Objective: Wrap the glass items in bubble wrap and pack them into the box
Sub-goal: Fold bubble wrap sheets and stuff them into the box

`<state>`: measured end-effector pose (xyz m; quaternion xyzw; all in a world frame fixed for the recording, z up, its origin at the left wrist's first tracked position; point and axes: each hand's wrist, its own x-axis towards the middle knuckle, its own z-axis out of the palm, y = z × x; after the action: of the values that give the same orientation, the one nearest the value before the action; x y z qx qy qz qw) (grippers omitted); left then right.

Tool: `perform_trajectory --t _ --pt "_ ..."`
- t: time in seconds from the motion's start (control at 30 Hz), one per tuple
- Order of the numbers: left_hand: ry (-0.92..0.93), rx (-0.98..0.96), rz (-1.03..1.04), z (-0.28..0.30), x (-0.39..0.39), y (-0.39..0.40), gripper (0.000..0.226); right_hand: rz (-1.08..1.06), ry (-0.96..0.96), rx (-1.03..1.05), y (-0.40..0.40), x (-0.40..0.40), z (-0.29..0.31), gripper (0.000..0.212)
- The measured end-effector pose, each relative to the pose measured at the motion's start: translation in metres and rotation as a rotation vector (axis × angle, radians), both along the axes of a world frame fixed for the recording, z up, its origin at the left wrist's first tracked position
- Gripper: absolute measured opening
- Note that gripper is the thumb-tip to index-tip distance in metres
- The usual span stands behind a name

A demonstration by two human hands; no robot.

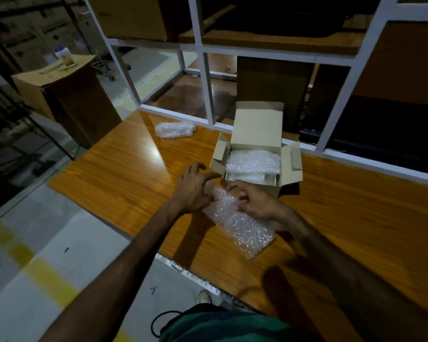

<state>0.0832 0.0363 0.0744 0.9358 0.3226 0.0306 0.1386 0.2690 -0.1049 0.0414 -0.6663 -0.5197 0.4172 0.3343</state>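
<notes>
Bubble-wrapped bundle [237,222], both hands gripping, beside box [257,129]

Bare table [124,174] lies open left of the box [255,154], whose raised flaps crowd its mouth

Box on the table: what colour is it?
Plain pale beige cardboard box, unprinted; shows best in the head view.

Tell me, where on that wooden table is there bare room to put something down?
Bare wood lies left of the open cardboard box, between the loose clear bubble wrap and the left hand, and right of the box. It is crowded in front of the box, where both hands hold the bubble-wrapped bundle.
</notes>
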Motion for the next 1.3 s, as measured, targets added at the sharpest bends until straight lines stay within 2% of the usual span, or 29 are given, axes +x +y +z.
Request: perform_trajectory --t 0.1,0.2,0.27,0.37,0.43,0.53,0.67,0.77,0.87,0.97,1.03,1.17,1.2,1.3 --pt "0.088 -0.018 -0.072 0.015 0.012 0.012 0.044 0.069 -0.169 0.014 0.0 0.02 0.017 0.044" --pt "0.027 -0.113 -0.137 0.024 0.023 0.015 0.012 0.054 -0.218 0.023 -0.002 0.038 0.034 0.041" --pt "-0.011 -0.174 -0.123 0.029 0.031 0.015 0.009 0.029 -0.277 0.051 -0.002 0.049 0.042 0.04" --pt "-0.051 -0.145 -0.136 0.032 0.04 0.012 0.004 -0.031 -0.258 0.076 -0.004 0.062 0.05 0.035" --pt "-0.042 -0.081 -0.137 0.033 0.046 0.011 0.009 -0.075 -0.269 0.07 -0.002 0.068 0.052 0.029" --pt "-0.091 0.031 -0.075 0.037 0.055 0.013 0.013 -0.147 -0.451 0.053 0.005 0.075 0.054 0.024" --pt "-0.159 0.134 -0.021 0.038 0.068 0.017 0.014 -0.206 -0.568 0.009 0.016 0.081 0.056 0.033" --pt "-0.091 0.183 0.0 0.034 0.076 0.015 0.02 -0.229 -0.648 -0.016 0.022 0.082 0.052 0.03" --pt "-0.021 0.27 -0.015 0.024 0.082 0.008 0.039 -0.258 -0.759 0.001 0.023 0.075 0.042 0.025" --pt "-0.002 0.314 -0.074 0.011 0.086 -0.004 0.049 -0.198 -0.882 0.047 0.023 0.069 0.036 0.027" --pt "0.043 0.349 -0.129 0.004 0.087 -0.008 0.044 -0.126 -0.994 0.092 0.024 0.07 0.035 0.026" --pt "0.228 0.435 -0.298 -0.011 0.089 -0.008 0.03 -0.08 -1.093 0.129 0.023 0.075 0.035 0.005" --pt "0.242 0.421 -0.317 -0.014 0.088 -0.007 0.028 -0.051 -1.108 0.118 0.022 0.075 0.034 0.004" --pt "0.173 0.331 -0.344 -0.016 0.085 -0.003 0.025 0.029 -1.076 0.032 0.019 0.07 0.036 0.021"
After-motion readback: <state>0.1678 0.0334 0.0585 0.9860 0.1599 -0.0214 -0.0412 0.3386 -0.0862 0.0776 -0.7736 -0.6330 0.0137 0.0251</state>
